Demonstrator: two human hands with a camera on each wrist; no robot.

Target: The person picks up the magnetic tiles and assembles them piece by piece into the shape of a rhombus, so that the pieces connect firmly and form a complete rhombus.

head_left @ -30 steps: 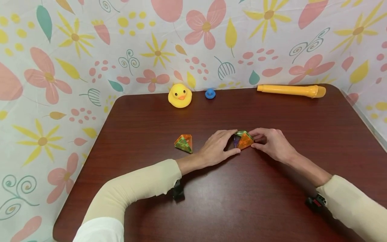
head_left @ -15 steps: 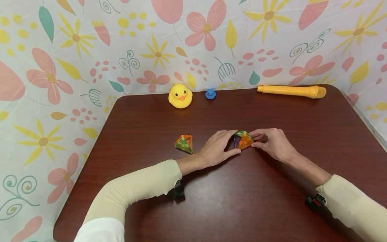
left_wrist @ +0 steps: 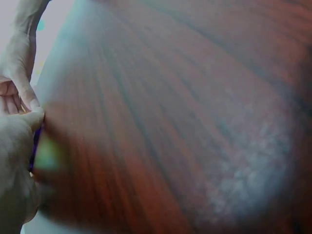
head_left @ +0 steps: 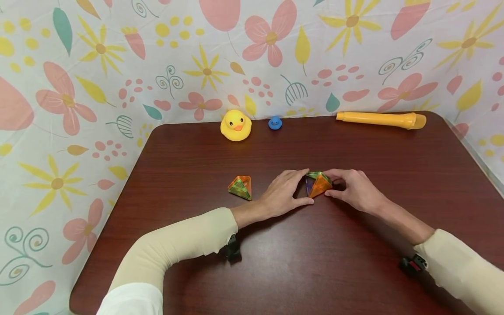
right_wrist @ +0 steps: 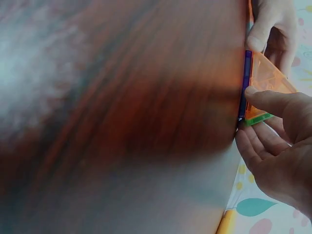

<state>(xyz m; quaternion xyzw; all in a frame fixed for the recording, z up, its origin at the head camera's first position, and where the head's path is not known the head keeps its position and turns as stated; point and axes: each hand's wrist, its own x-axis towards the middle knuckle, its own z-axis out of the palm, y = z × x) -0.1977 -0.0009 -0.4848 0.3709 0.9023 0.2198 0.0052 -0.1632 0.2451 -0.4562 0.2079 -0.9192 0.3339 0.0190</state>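
A small pyramid of translucent magnetic tiles [head_left: 320,186], with orange, green and purple faces, stands on the table between both hands. On its left side my left hand [head_left: 280,192] holds it between thumb and fingers. My right hand [head_left: 358,190] grips the right side, its thumb low at the orange face and its fingers behind. In the right wrist view, the right thumb [right_wrist: 265,100] presses near the purple edge of the pyramid [right_wrist: 265,73], fingers beside the green tile. The left wrist view shows only a purple sliver [left_wrist: 35,146] past the left hand [left_wrist: 14,161].
A second tile pyramid [head_left: 240,188], orange and green, sits left of the hands. Along the back edge of the brown table [head_left: 299,262] are a yellow rubber duck [head_left: 235,125], a small blue duck [head_left: 275,123] and a yellow toy microphone [head_left: 381,119]. A flowered cloth [head_left: 157,57] hangs behind.
My right thumb has slid slightly left and down along the pyramid, whose orange face has turned a little and shifted slightly down. The left hand stays almost where it was.
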